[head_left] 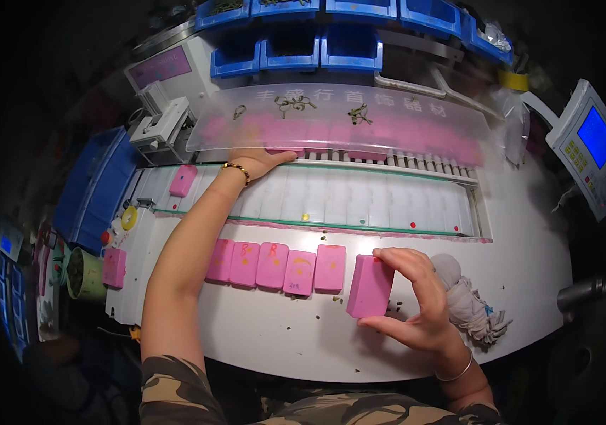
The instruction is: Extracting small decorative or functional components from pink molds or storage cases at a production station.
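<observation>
My right hand [416, 304] grips a thick pink rubber mould [369, 287] on edge between thumb and fingers, at the right end of a row of similar moulds. The nearest of the row is a pink mould [330, 268] lying flat on the white table [260, 326]. My left hand [259, 157] reaches under a frosted clear cover [388, 103]. Its thumb lies along the front of a pink mould [285, 149]; the other fingers are blurred behind the cover. More pink moulds show dimly under it, above metal rollers [423, 161].
A white slatted track [345, 200] with green edges runs across the middle, one pink mould [183, 181] at its left. Crumpled pale cloth [469, 308] lies right of my right hand. A control panel [593, 145] stands at right; blue bins [289, 51] line the back.
</observation>
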